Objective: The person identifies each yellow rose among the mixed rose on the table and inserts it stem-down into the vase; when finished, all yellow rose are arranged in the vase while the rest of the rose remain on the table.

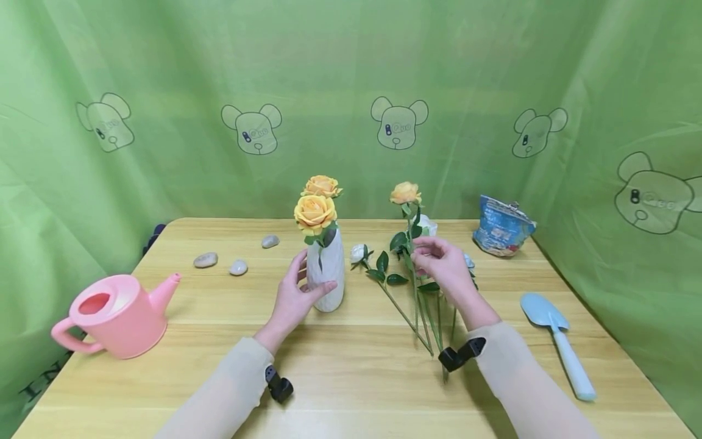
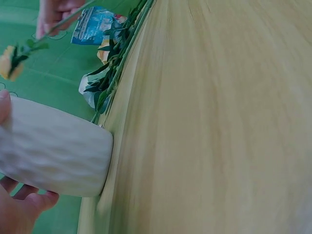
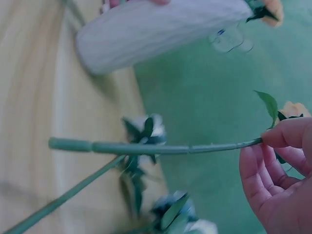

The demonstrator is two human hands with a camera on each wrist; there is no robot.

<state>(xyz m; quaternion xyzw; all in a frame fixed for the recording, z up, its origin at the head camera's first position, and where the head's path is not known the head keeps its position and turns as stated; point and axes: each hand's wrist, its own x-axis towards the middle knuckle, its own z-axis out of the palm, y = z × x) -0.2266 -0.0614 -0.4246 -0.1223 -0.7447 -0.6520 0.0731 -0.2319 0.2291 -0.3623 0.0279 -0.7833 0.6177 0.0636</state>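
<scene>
A white textured vase point(image 1: 331, 277) stands upright on the table with two yellow-orange roses point(image 1: 315, 214) in it. My left hand point(image 1: 293, 294) holds the vase, thumb in front and fingers around its left side. To the right, my right hand point(image 1: 443, 265) pinches the green stem of another yellow-orange rose point(image 1: 406, 193), raised upright above the table. In the right wrist view the stem point(image 3: 161, 148) runs out from between thumb and fingers, its cut end free. Below lie several more flowers, among them a small white rose point(image 1: 359, 253); some are partly hidden behind my right hand.
On the left stand a pink watering can point(image 1: 123, 323) and three pebbles point(image 1: 205, 260). A blue bag point(image 1: 501, 227) sits at the back right, with a light blue trowel point(image 1: 559, 341) in front of it. Green curtain point(image 1: 340, 73) surrounds the wooden table point(image 1: 351, 378).
</scene>
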